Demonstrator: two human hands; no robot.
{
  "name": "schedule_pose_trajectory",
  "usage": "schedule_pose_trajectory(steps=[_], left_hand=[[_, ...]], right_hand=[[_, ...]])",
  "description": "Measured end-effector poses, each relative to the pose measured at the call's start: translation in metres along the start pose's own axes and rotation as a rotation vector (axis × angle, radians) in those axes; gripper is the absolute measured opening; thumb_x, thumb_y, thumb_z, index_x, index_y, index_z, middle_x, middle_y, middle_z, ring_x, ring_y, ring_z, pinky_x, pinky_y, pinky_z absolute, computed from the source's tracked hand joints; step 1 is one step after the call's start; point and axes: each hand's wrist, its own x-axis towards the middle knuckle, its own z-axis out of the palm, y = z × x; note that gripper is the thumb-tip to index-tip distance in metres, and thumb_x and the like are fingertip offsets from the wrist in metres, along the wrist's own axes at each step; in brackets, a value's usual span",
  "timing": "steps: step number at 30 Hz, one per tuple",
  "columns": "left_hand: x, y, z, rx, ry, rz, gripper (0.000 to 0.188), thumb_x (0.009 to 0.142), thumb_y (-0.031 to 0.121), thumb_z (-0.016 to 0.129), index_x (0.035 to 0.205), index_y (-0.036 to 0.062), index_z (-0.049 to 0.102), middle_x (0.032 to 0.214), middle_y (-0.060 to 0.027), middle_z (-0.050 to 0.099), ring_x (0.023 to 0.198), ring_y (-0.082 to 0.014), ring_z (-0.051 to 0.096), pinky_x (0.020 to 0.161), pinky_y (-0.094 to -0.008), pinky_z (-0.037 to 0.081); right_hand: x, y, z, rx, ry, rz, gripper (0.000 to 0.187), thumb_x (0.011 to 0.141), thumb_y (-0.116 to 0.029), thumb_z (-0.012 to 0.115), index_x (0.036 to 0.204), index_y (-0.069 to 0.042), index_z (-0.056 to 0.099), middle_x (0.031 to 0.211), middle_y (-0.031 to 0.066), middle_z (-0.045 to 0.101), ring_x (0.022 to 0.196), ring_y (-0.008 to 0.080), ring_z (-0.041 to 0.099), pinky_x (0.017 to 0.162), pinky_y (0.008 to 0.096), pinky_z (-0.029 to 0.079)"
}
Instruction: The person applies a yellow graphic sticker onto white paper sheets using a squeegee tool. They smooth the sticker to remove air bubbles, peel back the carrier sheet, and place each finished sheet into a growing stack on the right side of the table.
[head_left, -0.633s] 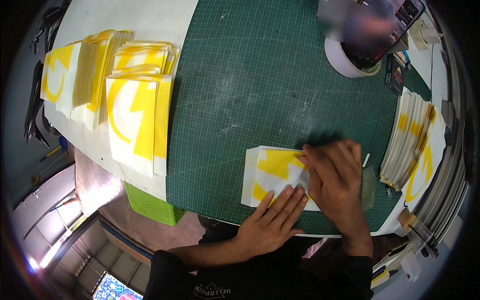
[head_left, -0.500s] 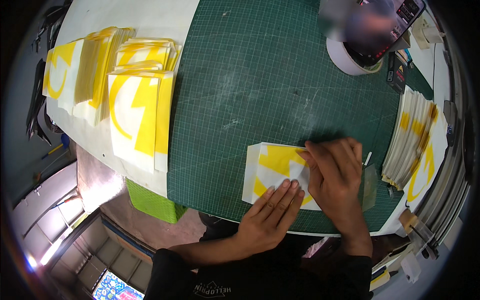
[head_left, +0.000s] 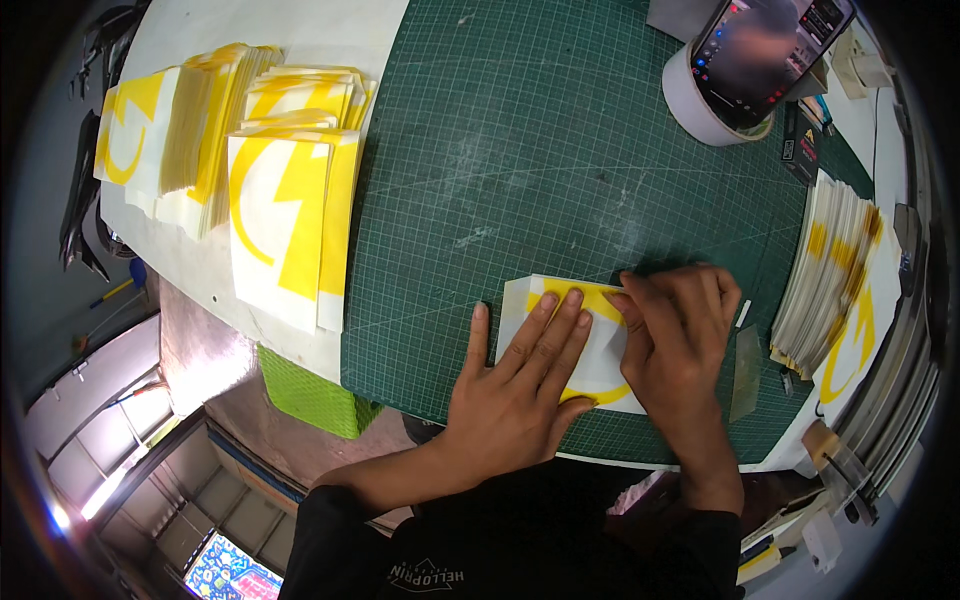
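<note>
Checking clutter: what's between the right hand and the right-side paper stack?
Head view shows a white strip, a translucent piece and a small grey item on the green mat.

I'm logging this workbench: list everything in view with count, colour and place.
cutting mat: one, dark green, centre
table: one, white, beneath the mat
printed piece: one, white and yellow, mat's near edge
left stacks: several, white and yellow, table's left
right stack: one, white and yellow, mat's right edge
round holder: one, white, top right
phone: one, dark, at the holder
small box: one, black, right of the holder
thin strip: one, translucent, mat's lower right
small stick: one, white, above the strip
basket: one, bright green, below the table's left
patterned panel: one, mostly blue, lower left
sleeves: two, black, lower edge
left fingers: five, bare, spread over piece and mat
right fingers: count unclear, bare, piece's top edge
</note>
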Motion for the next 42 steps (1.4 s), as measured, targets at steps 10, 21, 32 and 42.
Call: schedule_pose_trajectory(steps=[10,21,32,42], left_hand=[[0.013,-0.009,-0.018,0.019,-0.046,-0.05,0.097,0.092,0.062,0.061,0.16,-0.0007,0.035,0.17,-0.0194,0.029,0.159,-0.033,0.025,0.121,-0.0741,0.006],[0.011,-0.008,-0.01,0.164,-0.012,0.002,0.106,0.093,0.068,0.059,0.162,-0.0047,0.025,0.169,-0.0273,0.024,0.159,-0.0418,0.023,0.122,-0.0726,0.006],[0.008,-0.001,-0.007,0.154,0.121,0.036,0.107,0.092,0.067,0.064,0.161,-0.0065,0.027,0.169,-0.0287,0.024,0.157,-0.0448,0.025,0.124,-0.069,0.008],[-0.005,-0.016,-0.006,0.178,0.102,0.187,0.073,0.101,0.038,0.062,0.157,-0.0016,0.038,0.168,-0.0218,0.031,0.156,-0.041,0.028,0.126,-0.064,0.014]], right_hand=[[-0.013,-0.01,-0.004,-0.301,-0.073,-0.011,0.046,0.089,-0.025,0.075,0.13,-0.004,0.069,0.13,0.0103,0.065,0.122,0.0309,0.06,0.112,0.0644,0.033],[-0.073,0.007,-0.03,-0.358,-0.4,0.184,0.087,0.098,-0.062,0.053,0.161,-0.005,0.036,0.17,0.0103,0.032,0.16,0.0297,0.024,0.12,0.0767,0.01],[-0.153,0.018,-0.058,-0.356,0.27,0.62,0.054,0.091,-0.026,0.078,0.134,0.001,0.057,0.128,0.0213,0.058,0.118,0.037,0.056,0.102,0.0564,0.039],[-0.164,0.008,-0.048,0.151,0.66,0.798,0.027,0.097,-0.009,0.074,0.117,0.001,0.058,0.09,0.0098,0.063,0.084,0.0175,0.06,0.078,0.0325,0.049]])
